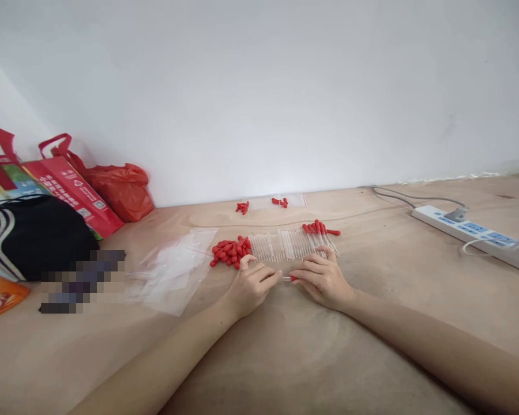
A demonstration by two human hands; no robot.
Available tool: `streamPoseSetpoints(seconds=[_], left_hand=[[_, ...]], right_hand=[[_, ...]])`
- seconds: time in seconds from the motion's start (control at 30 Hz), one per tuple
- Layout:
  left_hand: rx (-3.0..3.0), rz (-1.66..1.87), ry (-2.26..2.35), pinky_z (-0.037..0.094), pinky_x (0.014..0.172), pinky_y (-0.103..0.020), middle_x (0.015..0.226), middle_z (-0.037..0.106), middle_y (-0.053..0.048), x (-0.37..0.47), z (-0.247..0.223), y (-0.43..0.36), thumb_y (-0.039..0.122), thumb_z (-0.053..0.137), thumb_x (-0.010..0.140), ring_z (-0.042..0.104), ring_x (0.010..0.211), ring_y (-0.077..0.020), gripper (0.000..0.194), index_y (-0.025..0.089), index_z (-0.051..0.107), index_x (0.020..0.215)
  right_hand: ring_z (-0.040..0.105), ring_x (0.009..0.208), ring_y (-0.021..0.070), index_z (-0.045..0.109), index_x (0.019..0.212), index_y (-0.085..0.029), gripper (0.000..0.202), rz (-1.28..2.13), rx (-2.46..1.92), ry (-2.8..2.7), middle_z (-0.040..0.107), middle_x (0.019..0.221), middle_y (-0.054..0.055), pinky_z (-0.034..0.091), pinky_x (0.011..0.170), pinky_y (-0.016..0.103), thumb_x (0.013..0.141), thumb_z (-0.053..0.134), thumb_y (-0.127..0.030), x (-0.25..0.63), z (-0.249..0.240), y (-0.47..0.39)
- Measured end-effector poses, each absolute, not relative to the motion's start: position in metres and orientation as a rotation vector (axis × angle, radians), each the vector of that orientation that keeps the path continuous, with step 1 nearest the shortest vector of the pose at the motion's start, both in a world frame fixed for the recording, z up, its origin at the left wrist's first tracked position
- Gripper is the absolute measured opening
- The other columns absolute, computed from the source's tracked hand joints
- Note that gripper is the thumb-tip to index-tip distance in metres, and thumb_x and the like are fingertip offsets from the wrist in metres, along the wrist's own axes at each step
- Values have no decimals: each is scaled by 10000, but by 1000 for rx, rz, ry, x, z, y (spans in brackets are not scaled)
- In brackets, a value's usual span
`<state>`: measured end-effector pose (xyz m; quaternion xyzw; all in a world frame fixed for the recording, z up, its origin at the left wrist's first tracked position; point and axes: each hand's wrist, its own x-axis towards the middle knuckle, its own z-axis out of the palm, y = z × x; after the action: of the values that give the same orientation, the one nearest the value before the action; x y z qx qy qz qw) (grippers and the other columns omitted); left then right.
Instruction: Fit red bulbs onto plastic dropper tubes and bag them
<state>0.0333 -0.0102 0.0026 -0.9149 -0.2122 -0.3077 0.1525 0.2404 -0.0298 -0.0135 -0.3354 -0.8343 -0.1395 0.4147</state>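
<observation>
The work is, I think, only in its early part. In the row (266,246) of clear tubes, only the R end has red bulbs (316,226) at the far tips, approx. a handful; the other tubes, i.e. the middle and L part, show none. A pile (230,253) of loose bulbs lies at the L end of the row, so much seems to be left. Behind the row lies a clear bag (259,203) w/ a few red pieces.

The held tube (286,279) is in front of the row, near its middle, betw. both hands. The L hand (251,285) pinches its bare end w/ the fingertips. The R hand (322,279) has fingers closed on the other end, where a held bulb (293,278) shows partly; how deep the tube sits in it, I cannot tell.
</observation>
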Motion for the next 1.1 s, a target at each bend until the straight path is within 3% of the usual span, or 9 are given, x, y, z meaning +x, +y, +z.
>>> streamPoseSetpoints(seconds=[0.7, 1.1], left_hand=[[-2680, -979, -717, 246, 840, -368, 662, 623, 6, 37, -2, -11, 120, 407, 845, 523, 607, -110, 186, 173, 580, 803], [-2747, -997, -821, 234, 840, -364, 673, 638, 8, 36, -3, -10, 172, 372, 882, 539, 617, -116, 224, 177, 575, 789]], right_hand=[[512, 663, 106, 612, 768, -197, 174, -204, -796, -2163, 624, 667, -14, 233, 846, 354, 833, 496, -310, 238, -14, -20], [482, 694, 128, 635, 811, -208, 215, -321, -809, -2262, 636, 679, 2, 231, 839, 363, 851, 462, -328, 239, -9, -14]])
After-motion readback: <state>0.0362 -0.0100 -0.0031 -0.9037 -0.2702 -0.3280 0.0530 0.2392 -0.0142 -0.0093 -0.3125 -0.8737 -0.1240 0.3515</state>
